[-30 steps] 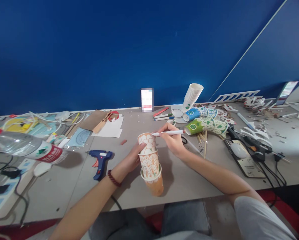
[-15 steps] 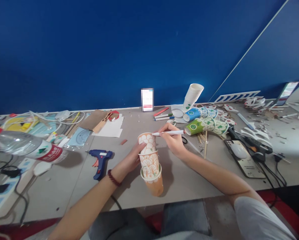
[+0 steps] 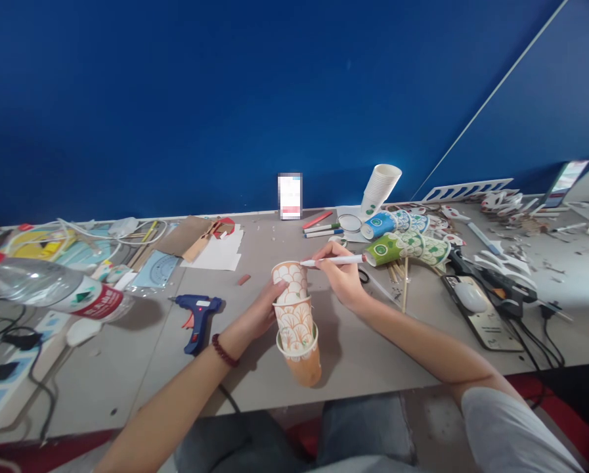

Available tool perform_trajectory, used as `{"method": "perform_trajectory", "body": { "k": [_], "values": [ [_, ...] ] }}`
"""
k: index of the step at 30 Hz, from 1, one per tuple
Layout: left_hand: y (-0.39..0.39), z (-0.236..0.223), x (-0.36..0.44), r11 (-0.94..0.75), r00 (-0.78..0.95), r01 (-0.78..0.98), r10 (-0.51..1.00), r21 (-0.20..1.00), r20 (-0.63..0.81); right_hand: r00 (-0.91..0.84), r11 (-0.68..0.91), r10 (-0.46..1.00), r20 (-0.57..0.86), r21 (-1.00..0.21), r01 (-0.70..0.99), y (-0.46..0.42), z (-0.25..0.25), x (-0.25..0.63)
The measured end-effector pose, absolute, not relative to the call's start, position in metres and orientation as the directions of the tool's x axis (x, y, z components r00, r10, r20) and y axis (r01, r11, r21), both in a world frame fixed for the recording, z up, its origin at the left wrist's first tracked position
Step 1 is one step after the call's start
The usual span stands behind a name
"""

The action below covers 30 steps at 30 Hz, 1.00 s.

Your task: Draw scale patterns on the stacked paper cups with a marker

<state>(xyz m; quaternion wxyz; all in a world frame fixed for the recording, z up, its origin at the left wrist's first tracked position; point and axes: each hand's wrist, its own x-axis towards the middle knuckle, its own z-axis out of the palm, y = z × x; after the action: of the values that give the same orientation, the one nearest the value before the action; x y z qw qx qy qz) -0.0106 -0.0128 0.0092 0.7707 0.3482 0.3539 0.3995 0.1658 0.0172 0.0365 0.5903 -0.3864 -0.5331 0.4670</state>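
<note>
A column of paper cups (image 3: 295, 322), joined one into another, leans over the front middle of the table. Orange scale-like outlines cover its white upper cups, and the lowest cup is orange. My left hand (image 3: 264, 309) is wrapped around the column's left side, thumb on the top cup; its other fingers are partly hidden. In my right hand (image 3: 341, 272) a white marker (image 3: 341, 261) is pinched, its tip at the right side of the top cup's rim. Whether the tip touches the paper I cannot tell.
A blue glue gun (image 3: 199, 318) lies left of the cups, a water bottle (image 3: 58, 289) farther left. Rightward are green patterned cups (image 3: 405, 249), blue patterned cups (image 3: 397, 223) and a phone (image 3: 486, 322) under a mouse (image 3: 470, 297). Several markers (image 3: 322, 231) lie behind.
Both my hands, the cups and the marker stay almost where they were. Part of another person's hand now shows at the far left edge.
</note>
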Motion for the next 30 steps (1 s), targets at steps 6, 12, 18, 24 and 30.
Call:
{"method": "perform_trajectory", "body": {
  "k": [6,12,18,24,30],
  "values": [
    [-0.0126,0.0132,-0.0094,0.390,0.440,-0.379,0.874,0.839,-0.208,-0.050,0.242,0.965,0.256,-0.952,-0.188,0.0148,0.0430,0.1659],
    [-0.0130,0.0127,-0.0097,0.434,0.454,-0.402,0.859,0.806,-0.236,-0.023,0.236,0.970,0.244,-0.956,-0.172,0.0164,0.0389,0.1657],
    [-0.0127,0.0100,-0.0100,0.464,0.451,-0.390,0.849,0.796,-0.274,-0.014,0.225,0.973,0.230,-0.961,-0.160,0.0166,0.0380,0.1656],
    [-0.0122,0.0147,-0.0093,0.415,0.490,-0.399,0.850,0.818,-0.192,-0.049,0.224,0.970,0.238,-0.955,-0.194,0.0154,0.0410,0.1658],
    [-0.0129,0.0109,-0.0105,0.443,0.467,-0.395,0.851,0.805,-0.239,-0.012,0.223,0.974,0.228,-0.959,-0.176,0.0162,0.0386,0.1653]
  ]
}}
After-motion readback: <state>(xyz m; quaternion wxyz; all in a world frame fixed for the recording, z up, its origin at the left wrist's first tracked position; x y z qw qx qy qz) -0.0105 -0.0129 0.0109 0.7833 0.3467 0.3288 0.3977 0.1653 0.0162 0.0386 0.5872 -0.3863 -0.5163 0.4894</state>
